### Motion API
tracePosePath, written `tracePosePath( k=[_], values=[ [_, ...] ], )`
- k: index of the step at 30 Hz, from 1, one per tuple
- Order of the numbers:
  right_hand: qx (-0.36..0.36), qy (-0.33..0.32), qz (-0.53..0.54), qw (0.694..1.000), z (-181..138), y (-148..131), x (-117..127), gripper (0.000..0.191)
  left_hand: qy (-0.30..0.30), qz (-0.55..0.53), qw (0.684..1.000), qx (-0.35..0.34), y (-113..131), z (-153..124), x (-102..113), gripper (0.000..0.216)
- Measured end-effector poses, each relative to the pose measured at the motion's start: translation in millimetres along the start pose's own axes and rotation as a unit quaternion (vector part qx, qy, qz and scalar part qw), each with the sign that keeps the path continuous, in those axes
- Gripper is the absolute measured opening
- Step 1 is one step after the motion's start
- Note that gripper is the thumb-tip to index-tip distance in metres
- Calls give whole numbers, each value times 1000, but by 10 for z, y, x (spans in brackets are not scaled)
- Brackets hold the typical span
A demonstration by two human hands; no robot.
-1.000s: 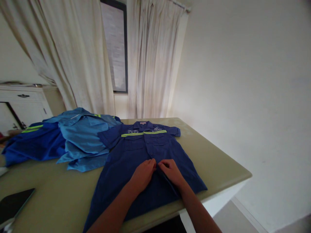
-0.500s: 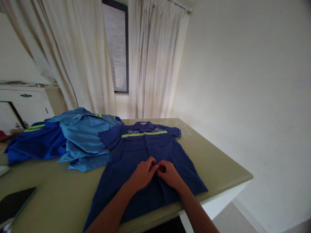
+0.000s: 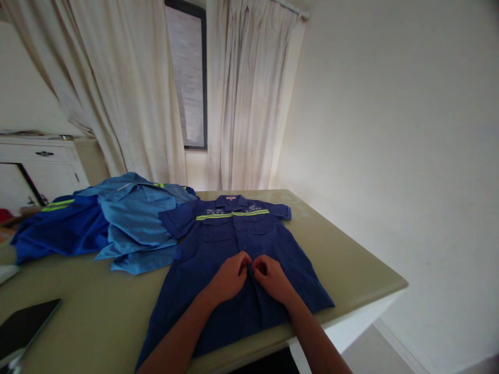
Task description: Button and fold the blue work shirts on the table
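Note:
A dark blue short-sleeved work shirt (image 3: 218, 244) with a yellow-green reflective stripe across the chest lies flat and face up on the olive table (image 3: 343, 259). My left hand (image 3: 228, 278) and my right hand (image 3: 271, 278) meet at the shirt's front placket, about halfway down. Both hands have their fingers curled and pinch the placket edges together. What sits between the fingertips is too small to make out.
A heap of light blue and bright blue work shirts (image 3: 117, 223) lies at the left back of the table. A dark tablet (image 3: 23, 330) rests at the near left edge. White curtains (image 3: 241, 93), a window and a white cabinet (image 3: 42, 166) stand behind. The table's right edge drops off near the wall.
My two hands have drawn closer together on the placket, until the fingertips touch. The shirt itself stays where it was.

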State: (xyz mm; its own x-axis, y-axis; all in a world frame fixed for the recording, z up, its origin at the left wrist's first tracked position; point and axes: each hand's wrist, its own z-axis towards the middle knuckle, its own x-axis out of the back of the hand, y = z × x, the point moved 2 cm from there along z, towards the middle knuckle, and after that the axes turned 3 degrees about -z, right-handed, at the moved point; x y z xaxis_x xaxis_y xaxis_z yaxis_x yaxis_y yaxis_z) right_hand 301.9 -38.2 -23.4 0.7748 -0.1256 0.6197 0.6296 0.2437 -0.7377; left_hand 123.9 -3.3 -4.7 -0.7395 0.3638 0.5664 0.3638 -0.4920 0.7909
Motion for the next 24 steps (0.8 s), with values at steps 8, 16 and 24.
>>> tracePosePath(
  k=[8,16,24],
  values=[
    [-17,11,33,999,18,35,30,9,29,44,997,47,84,8,-46,11],
    [-22,6,32,999,23,53,31,10,39,65,996,52,72,26,-65,9],
    [-21,11,37,999,37,43,61,13,23,77,997,10,72,5,-45,12]
  ],
)
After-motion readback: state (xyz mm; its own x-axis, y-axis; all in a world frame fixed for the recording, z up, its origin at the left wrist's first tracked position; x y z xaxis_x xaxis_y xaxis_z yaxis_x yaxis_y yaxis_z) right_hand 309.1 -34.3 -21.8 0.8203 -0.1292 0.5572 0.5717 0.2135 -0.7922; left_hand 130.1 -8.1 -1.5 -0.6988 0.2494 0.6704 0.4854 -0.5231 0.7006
